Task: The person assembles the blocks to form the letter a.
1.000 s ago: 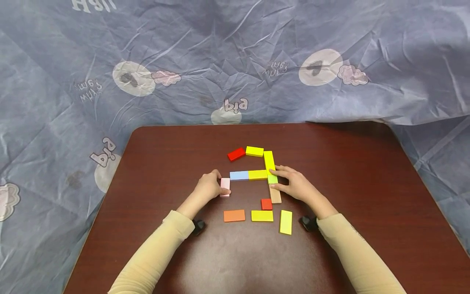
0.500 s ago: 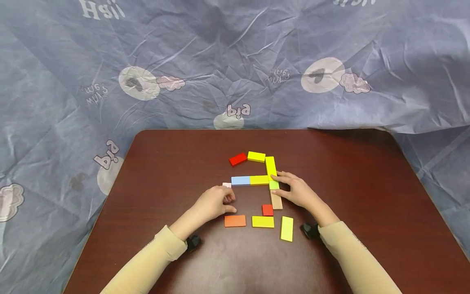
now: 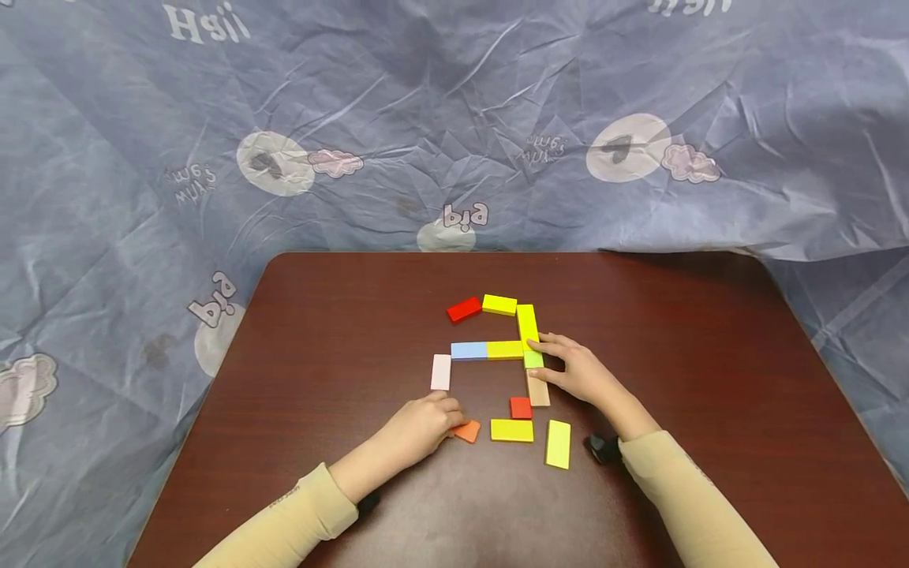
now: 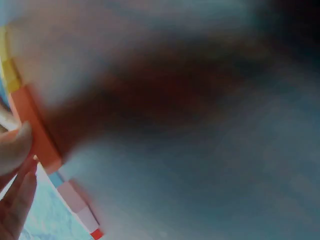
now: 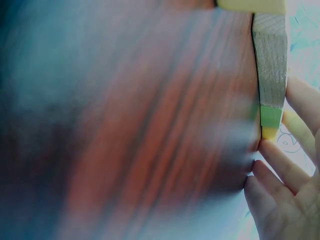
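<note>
My left hand (image 3: 420,430) pinches an orange block (image 3: 466,431) near the front of the arrangement. In the left wrist view, thumb and fingertips meet at the side of this orange block (image 4: 36,129). Just beyond the hand lies a pink block (image 3: 441,371). My right hand (image 3: 582,371) rests with loosely spread fingers at the right-hand row: a yellow block (image 3: 527,322), a small green block (image 3: 533,360) and a plain wooden block (image 3: 537,390). Thumb and index finger lie close against the wooden and green blocks, and the other fingers reach down to the table beside them.
A blue block (image 3: 469,351) and a yellow block (image 3: 505,349) join that row from the left. Behind lie a red block (image 3: 464,310) and another yellow one. A red square block (image 3: 521,408) and two yellow blocks lie in front on the brown table (image 3: 660,315).
My left hand has let go of the pink block, moved toward the front and taken hold of the orange block, which is now turned at an angle. The right hand stays at the row.
</note>
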A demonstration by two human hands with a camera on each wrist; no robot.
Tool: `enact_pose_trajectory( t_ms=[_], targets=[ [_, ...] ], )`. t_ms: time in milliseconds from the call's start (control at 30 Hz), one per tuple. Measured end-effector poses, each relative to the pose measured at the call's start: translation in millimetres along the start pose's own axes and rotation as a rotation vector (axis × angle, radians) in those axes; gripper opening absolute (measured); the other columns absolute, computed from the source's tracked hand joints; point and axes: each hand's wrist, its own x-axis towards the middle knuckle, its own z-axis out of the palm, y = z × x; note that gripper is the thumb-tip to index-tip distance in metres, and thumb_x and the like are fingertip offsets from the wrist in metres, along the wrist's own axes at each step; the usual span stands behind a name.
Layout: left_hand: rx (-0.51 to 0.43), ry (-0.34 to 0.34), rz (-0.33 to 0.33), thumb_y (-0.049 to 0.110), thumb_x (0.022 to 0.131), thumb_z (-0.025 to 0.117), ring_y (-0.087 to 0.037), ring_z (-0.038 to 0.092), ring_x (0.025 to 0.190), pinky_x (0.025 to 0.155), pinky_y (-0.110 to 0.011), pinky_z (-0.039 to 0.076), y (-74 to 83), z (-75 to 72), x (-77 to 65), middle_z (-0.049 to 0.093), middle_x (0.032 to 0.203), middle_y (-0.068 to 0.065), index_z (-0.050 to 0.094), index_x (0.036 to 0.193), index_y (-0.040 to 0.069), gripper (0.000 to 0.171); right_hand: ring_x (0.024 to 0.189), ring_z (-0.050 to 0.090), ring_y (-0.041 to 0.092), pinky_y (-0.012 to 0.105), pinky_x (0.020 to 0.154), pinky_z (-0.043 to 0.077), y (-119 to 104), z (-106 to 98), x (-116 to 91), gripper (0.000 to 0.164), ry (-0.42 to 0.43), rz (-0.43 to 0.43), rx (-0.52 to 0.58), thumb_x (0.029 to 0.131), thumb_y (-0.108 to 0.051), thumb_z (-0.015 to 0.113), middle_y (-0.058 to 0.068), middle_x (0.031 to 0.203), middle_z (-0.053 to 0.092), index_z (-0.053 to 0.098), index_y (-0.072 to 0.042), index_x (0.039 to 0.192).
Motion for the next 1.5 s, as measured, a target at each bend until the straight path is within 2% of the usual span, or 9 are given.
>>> enact_pose_trajectory(
  t_ms=[100, 200, 367, 867, 1300, 1433, 1500],
  targets=[
    [0.114, 0.055, 0.056, 0.005, 0.083, 0.074, -0.010, 0.062, 0.089, 0.074, -0.018, 0.054, 3.8, 4.5, 0.0, 0.072, 0.099, 0.007, 0.076, 0.101, 0.016, 0.021, 0.138, 0.041, 0.045, 0.061, 0.107, 0.039, 1, 1, -1, 0.059, 0.003, -0.004, 0.001, 0.089, -0.032, 0.073, 0.021, 0.149, 0.046, 0.055, -0.012, 0.141],
    [0.198, 0.068, 0.081, 0.006, 0.083, 0.074, -0.009, 0.062, 0.088, 0.073, -0.018, 0.054, 6.9, 6.1, 1.6, 0.072, 0.100, 0.006, 0.076, 0.103, 0.016, 0.022, 0.137, 0.041, 0.045, 0.060, 0.107, 0.040, 2, 1, -1, 0.059, 0.009, -0.007, 0.001, 0.089, -0.031, 0.074, 0.021, 0.149, 0.046, 0.055, -0.012, 0.141],
    [0.242, 0.075, 0.081, 0.006, 0.083, 0.074, -0.009, 0.063, 0.085, 0.070, -0.018, 0.054, 6.5, 6.5, 4.1, 0.071, 0.099, 0.007, 0.075, 0.100, 0.017, 0.021, 0.136, 0.042, 0.045, 0.060, 0.106, 0.040, 3, 2, 0, 0.059, 0.014, -0.015, 0.001, 0.089, -0.032, 0.073, 0.021, 0.148, 0.046, 0.055, -0.012, 0.141],
    [0.198, 0.059, 0.052, 0.004, 0.081, 0.074, -0.009, 0.067, 0.092, 0.072, -0.022, 0.056, -2.8, 2.6, 2.6, 0.072, 0.102, 0.006, 0.075, 0.098, 0.017, 0.022, 0.138, 0.040, 0.044, 0.060, 0.108, 0.038, 3, -1, 3, 0.060, -0.013, 0.002, 0.000, 0.089, -0.034, 0.072, 0.021, 0.149, 0.045, 0.054, -0.013, 0.142],
    [0.197, 0.097, 0.041, 0.001, 0.079, 0.075, -0.009, 0.068, 0.086, 0.070, -0.022, 0.056, -7.0, 4.5, 5.7, 0.072, 0.098, 0.005, 0.075, 0.095, 0.016, 0.021, 0.138, 0.040, 0.044, 0.060, 0.107, 0.039, 3, -1, 3, 0.060, -0.009, 0.011, 0.007, 0.089, -0.034, 0.073, 0.021, 0.150, 0.044, 0.054, -0.013, 0.143],
    [0.141, 0.107, 0.029, 0.002, 0.081, 0.074, -0.009, 0.068, 0.086, 0.071, -0.023, 0.057, -8.2, 4.8, 5.6, 0.072, 0.097, 0.005, 0.075, 0.094, 0.015, 0.019, 0.139, 0.040, 0.044, 0.060, 0.108, 0.038, 3, 0, 3, 0.060, -0.011, 0.004, 0.008, 0.089, -0.034, 0.072, 0.021, 0.150, 0.044, 0.054, -0.013, 0.143],
    [0.079, 0.103, 0.016, 0.003, 0.083, 0.073, -0.010, 0.069, 0.088, 0.074, -0.023, 0.057, -9.5, 4.0, 5.3, 0.073, 0.098, 0.004, 0.075, 0.096, 0.014, 0.017, 0.139, 0.039, 0.044, 0.060, 0.108, 0.038, 3, 0, 3, 0.060, -0.016, 0.004, 0.007, 0.090, -0.034, 0.072, 0.021, 0.150, 0.044, 0.054, -0.013, 0.143]
  ],
)
